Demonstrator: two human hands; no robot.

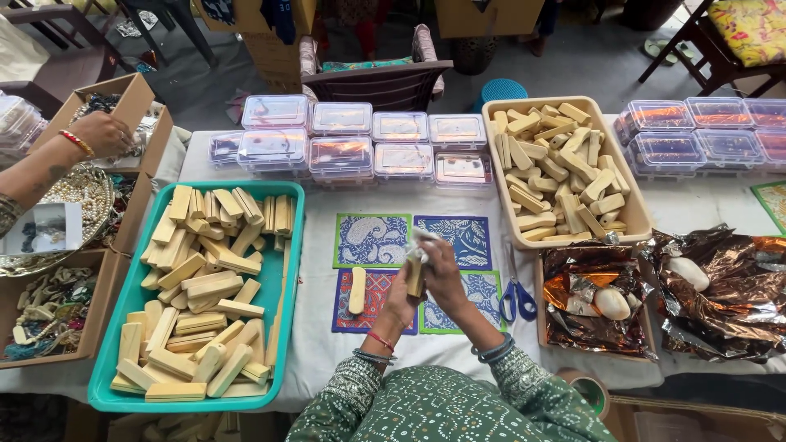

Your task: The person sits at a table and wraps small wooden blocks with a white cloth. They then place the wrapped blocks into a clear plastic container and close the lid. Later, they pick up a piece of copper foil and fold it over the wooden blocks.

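A pale, smooth, oblong wooden block (415, 274) was held upright above the counter (327, 344), clamped by the left hand (401, 301); the right hand (444, 274) was closed on crinkled white wrapping (422, 239) at its top.

Green sleeves with fine white dotted print — grey-blue bangles on both wrists, a thin red thread on the left.

Clear lidded plastic boxes (344, 143) stacked along the table's far edge, more at far right (704, 131); crinkled copper foil wrappers (720, 286) near right.
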